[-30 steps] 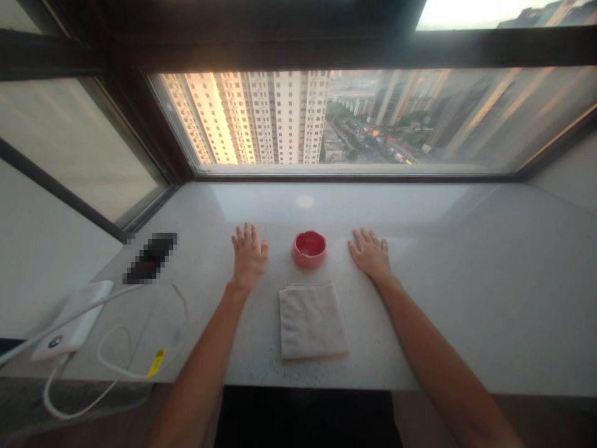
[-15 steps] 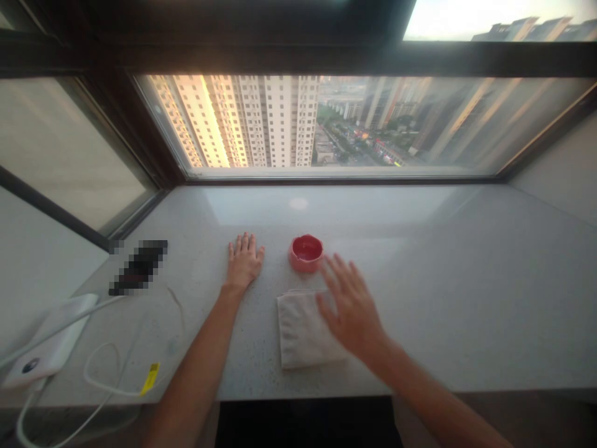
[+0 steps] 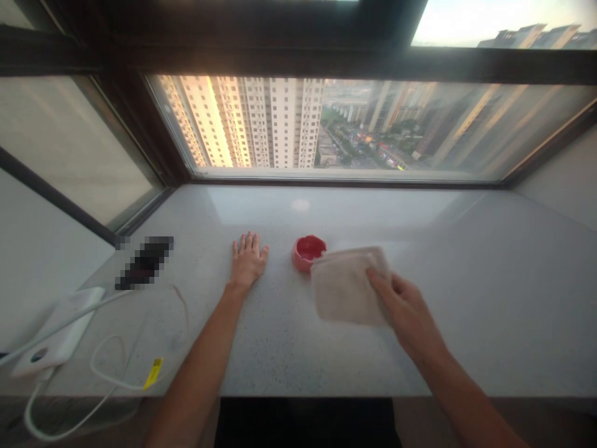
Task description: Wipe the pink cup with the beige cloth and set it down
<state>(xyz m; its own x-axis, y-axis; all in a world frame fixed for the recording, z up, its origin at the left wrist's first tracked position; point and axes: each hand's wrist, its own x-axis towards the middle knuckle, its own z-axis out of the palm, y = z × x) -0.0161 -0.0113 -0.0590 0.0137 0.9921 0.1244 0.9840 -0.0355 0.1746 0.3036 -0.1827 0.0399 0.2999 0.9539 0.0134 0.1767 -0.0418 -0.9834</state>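
Note:
My right hand (image 3: 405, 305) grips a folded whitish cloth (image 3: 347, 289) by its right edge, thumb on top and fingers beneath. Raised off the sill, the cloth is slightly blurred and covers part of a red bowl (image 3: 308, 249) with a wavy rim. That bowl stands upright on the pale, speckled windowsill (image 3: 280, 348). My left hand (image 3: 248, 260) lies flat on the sill to the left of the bowl, fingers spread, holding nothing and apart from the bowl.
A white power strip (image 3: 65, 336) with a white cable (image 3: 105, 367) and yellow tag (image 3: 153, 373) lies at the left. Behind it is a dark, pixelated object (image 3: 147, 261). The window (image 3: 345, 124) closes off the back; the sill's front edge is nearest me.
My right hand, open above the cloth before, has taken hold of it and lifted it up and to the right. My left hand stays flat in place. The view has shifted slightly.

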